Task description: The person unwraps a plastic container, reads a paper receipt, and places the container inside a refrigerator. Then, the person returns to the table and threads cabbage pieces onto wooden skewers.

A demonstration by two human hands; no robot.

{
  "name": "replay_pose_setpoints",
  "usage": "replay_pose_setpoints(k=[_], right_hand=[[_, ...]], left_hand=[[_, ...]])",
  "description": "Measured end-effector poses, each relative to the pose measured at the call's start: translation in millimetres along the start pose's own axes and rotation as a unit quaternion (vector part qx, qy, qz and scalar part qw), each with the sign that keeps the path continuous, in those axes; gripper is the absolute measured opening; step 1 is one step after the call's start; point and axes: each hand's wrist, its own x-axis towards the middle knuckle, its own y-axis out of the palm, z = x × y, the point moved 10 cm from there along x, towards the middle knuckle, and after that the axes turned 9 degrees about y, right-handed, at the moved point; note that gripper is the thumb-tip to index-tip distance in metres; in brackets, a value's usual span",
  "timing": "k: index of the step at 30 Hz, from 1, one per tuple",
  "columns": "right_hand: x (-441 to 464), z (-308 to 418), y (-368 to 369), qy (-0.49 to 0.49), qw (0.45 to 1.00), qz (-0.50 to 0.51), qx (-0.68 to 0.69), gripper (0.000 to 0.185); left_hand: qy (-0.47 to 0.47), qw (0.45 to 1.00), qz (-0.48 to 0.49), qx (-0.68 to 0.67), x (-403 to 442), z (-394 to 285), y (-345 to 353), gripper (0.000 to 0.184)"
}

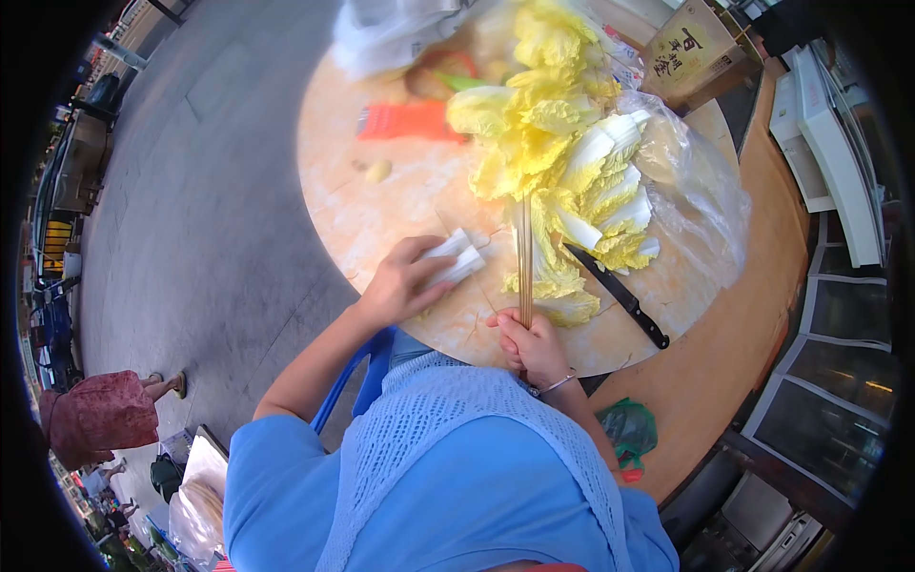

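My left hand (400, 284) is closed on a white, ridged piece (457, 255) at the near side of the round table; its exact kind is unclear. In my right hand (534, 345) is a bundle of thin skewers (524, 257), pointing away from me. A single thin skewer slants from the right fingers toward the white piece; I cannot tell whether it pierces it. Beyond the bundle lie yellow napa cabbage leaves (543, 124), with more white-ribbed leaves to the right. A black-handled knife (620, 296) rests beside them.
The round marbled table (334, 181) bears an orange-red packet (410, 121), a small pale round item (378, 171) and a white plastic bag (391, 38). Clear plastic (701, 186) and a cardboard box (696, 57) sit at right. A green bag (629, 429) lies near my right arm.
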Motion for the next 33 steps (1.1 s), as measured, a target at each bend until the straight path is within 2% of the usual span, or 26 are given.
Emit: replay_pose_setpoints(k=[2, 3, 5, 6, 8, 10, 11, 12, 13, 15, 18, 19, 22, 23, 25, 27, 29, 33], right_hand=[[-0.7, -10.8, 7.0, 0.071, 0.983, 0.090, 0.144, 0.021], [-3.3, -11.6, 8.0, 0.068, 0.983, 0.089, 0.146, 0.021], [-10.1, 5.5, 1.7, -0.026, 0.999, 0.021, -0.007, 0.023], [-12.8, 1.7, 1.2, -0.028, 0.999, 0.021, -0.008, 0.023], [-20.4, 5.4, -8.9, -0.103, 0.993, -0.029, -0.059, 0.022], [-30.8, 7.3, -16.5, -0.120, 0.990, -0.048, -0.065, 0.021], [-36.2, 8.3, -21.2, -0.131, 0.987, -0.068, -0.068, 0.021], [-39.2, 6.4, -20.2, -0.134, 0.986, -0.068, -0.071, 0.021], [-42.3, 4.9, -22.0, -0.138, 0.984, -0.085, -0.074, 0.020], [-46.5, 2.6, -26.0, -0.147, 0.980, -0.104, -0.083, 0.020], [-48.5, -1.6, -27.1, -0.152, 0.978, -0.104, -0.096, 0.020], [-48.0, -1.6, -27.6, -0.153, 0.978, -0.104, -0.096, 0.020], [-46.0, -2.7, -27.2, -0.151, 0.978, -0.100, -0.108, 0.020], [-46.8, -0.6, -27.5, -0.148, 0.976, -0.105, -0.119, 0.019], [-49.3, 4.8, -25.3, -0.144, 0.975, -0.107, -0.131, 0.019], [-59.4, 17.1, -26.0, -0.174, 0.953, -0.159, -0.189, 0.019], [-64.2, 20.0, -25.7, -0.187, 0.949, -0.168, -0.190, 0.019], [-62.1, 27.9, -21.1, -0.223, 0.938, -0.168, -0.205, 0.019]], left_hand=[[0.010, 1.000, 0.015, -0.007, 3.4, -2.1, -3.1, 0.032], [0.019, 0.999, 0.027, -0.015, 7.1, -4.2, -4.6, 0.031], [0.031, 0.997, 0.062, -0.043, 28.6, 2.3, -12.7, 0.029], [0.053, 0.998, 0.029, 0.005, 49.6, 4.7, -27.7, 0.027], [-0.026, 0.997, -0.069, -0.032, 98.0, 30.4, -59.3, 0.026], [-0.008, 0.992, -0.122, 0.026, 154.4, 45.1, -79.4, 0.029], [0.052, 0.985, -0.125, 0.107, 180.6, 54.9, -76.4, 0.033], [0.036, 0.987, -0.089, 0.130, 202.3, 73.8, -66.1, 0.039], [0.037, 0.986, -0.093, 0.131, 213.9, 73.9, -64.7, 0.039], [-0.088, 0.981, 0.118, 0.125, 227.6, 101.7, -24.8, 0.043], [-0.100, 0.977, 0.120, 0.146, 239.4, 110.2, -32.3, 0.045], [-0.099, 0.977, 0.119, 0.147, 238.7, 112.9, -34.9, 0.045], [-0.129, 0.986, -0.055, 0.085, 222.7, 108.4, -82.0, 0.039], [-0.134, 0.986, -0.056, 0.086, 207.6, 104.1, -84.9, 0.039], [0.014, 0.984, -0.150, 0.092, 172.9, 58.6, -103.4, 0.035], [-0.052, 0.992, -0.067, 0.089, 124.7, 43.7, -84.6, 0.035], [-0.082, 0.989, -0.032, 0.122, 74.2, 39.1, -65.3, 0.035], [-0.040, 0.976, -0.015, 0.214, 20.2, 28.7, -32.0, 0.034]])
